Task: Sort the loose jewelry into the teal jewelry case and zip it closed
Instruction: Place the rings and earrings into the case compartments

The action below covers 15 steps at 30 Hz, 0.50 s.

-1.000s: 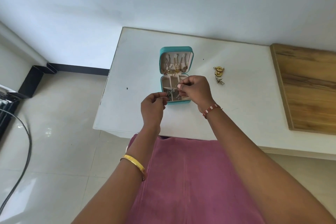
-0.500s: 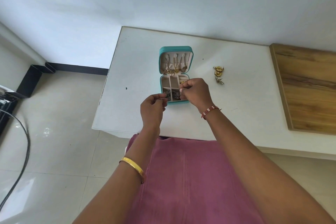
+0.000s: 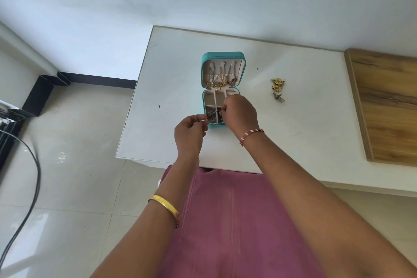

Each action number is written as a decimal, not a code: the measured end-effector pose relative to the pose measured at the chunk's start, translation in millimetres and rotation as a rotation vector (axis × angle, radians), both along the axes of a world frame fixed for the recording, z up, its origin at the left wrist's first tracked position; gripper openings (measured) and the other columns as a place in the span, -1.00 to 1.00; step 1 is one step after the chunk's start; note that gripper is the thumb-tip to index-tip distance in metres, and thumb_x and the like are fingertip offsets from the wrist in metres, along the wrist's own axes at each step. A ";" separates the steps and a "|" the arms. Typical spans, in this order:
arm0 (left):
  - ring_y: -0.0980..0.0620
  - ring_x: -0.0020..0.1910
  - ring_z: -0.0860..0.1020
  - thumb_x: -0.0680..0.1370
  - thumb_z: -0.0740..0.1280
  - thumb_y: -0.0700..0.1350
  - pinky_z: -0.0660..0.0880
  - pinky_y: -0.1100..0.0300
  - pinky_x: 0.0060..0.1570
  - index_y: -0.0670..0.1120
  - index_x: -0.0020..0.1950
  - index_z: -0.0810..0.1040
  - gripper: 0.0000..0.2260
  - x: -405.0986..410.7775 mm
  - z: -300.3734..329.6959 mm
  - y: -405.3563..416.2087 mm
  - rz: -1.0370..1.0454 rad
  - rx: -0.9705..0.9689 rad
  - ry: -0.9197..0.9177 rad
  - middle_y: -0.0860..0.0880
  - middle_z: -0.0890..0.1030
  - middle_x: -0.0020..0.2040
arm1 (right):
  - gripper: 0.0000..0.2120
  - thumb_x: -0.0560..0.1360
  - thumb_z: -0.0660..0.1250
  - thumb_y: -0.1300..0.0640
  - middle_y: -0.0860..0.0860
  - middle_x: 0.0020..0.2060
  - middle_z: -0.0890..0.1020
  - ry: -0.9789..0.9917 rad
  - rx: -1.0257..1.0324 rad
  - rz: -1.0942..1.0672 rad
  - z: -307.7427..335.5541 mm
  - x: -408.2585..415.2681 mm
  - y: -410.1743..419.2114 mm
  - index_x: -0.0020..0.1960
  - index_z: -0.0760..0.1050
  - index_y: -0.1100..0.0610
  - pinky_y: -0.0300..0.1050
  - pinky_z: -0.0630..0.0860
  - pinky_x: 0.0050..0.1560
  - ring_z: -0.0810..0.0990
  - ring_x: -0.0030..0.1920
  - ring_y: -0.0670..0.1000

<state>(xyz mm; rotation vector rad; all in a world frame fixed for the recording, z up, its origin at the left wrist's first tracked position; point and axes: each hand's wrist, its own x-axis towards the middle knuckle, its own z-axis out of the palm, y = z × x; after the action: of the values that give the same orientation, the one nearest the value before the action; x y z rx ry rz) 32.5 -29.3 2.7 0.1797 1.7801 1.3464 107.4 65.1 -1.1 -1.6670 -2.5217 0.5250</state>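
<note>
white table (image 3: 171, 97) | open teal jewelry case (image 3: 222, 54) centre | gold flower earrings (image 3: 278, 84) right | wooden board (image 3: 388, 106) far right

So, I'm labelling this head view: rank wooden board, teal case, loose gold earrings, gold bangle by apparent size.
1. wooden board, though partly cut off
2. teal case
3. gold bangle, enlarged by nearness
4. loose gold earrings

Teal jewelry case (image 3: 222, 54) with cream lining, gold flower earrings (image 3: 277, 84), white table (image 3: 304, 119), wood-grain board (image 3: 388, 106).

One open teal jewelry case (image 3: 222, 55), two hands — left (image 3: 190, 132), right (image 3: 240, 111) — one loose jewelry cluster (image 3: 277, 89).
</note>
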 end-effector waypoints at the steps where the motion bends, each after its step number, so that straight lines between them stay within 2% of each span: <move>1: 0.05 -0.21 0.54 0.51 0.17 -0.34 0.52 0.18 -0.06 -0.07 -0.14 0.56 -0.76 -0.5 -0.8 -0.3 0.001 -0.002 -0.002 -0.01 0.59 -0.25 | -0.85 0.46 0.24 0.32 0.18 -0.09 0.62 -0.011 0.020 0.012 -0.7 -0.6 -0.2 -0.06 0.58 0.24 -0.14 0.41 -0.20 0.56 -0.03 0.19; 6: 0.06 -0.23 0.53 0.51 0.16 -0.34 0.52 0.17 -0.06 -0.06 -0.16 0.56 -0.75 -3.1 -3.4 -2.2 0.011 0.002 -0.018 -0.01 0.58 -0.26 | -0.83 0.49 0.20 0.28 0.18 -0.09 0.60 -0.021 0.101 0.078 0.5 1.1 -4.0 -0.06 0.57 0.25 -0.12 0.36 -0.24 0.54 -0.03 0.19; 10: 0.07 -0.24 0.54 0.51 0.17 -0.34 0.52 0.18 -0.07 -0.05 -0.18 0.56 -0.74 -4.1 -3.7 -2.0 0.013 0.009 -0.021 -0.01 0.58 -0.26 | -0.84 0.49 0.24 0.22 0.17 -0.15 0.61 0.099 0.166 0.050 5.6 6.4 -7.2 -0.12 0.59 0.24 -0.17 0.32 -0.28 0.54 -0.09 0.16; 12: 0.07 -0.24 0.53 0.50 0.17 -0.33 0.51 0.19 -0.08 -0.05 -0.18 0.56 -0.75 -4.3 -4.3 -2.1 0.015 0.005 -0.022 -0.01 0.58 -0.27 | -0.85 0.48 0.27 0.21 0.15 -0.17 0.63 0.181 0.109 0.057 6.6 5.7 -9.4 -0.13 0.61 0.22 -0.15 0.41 -0.27 0.56 -0.13 0.14; 15: 0.05 -0.22 0.54 0.51 0.18 -0.32 0.52 0.18 -0.07 -0.08 -0.13 0.57 -0.78 -3.3 -5.3 -2.9 0.007 -0.003 -0.013 -0.02 0.58 -0.26 | -0.86 0.47 0.31 0.20 0.16 -0.15 0.66 0.274 -0.024 0.072 4.1 5.6 -12.6 -0.10 0.63 0.21 -0.07 0.54 -0.15 0.59 -0.13 0.14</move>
<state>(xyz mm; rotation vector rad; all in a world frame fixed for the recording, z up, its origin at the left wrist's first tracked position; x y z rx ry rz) 29.1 -32.2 -2.6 0.1624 1.7734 1.3472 112.9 52.5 3.0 -1.4046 -2.3912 0.7368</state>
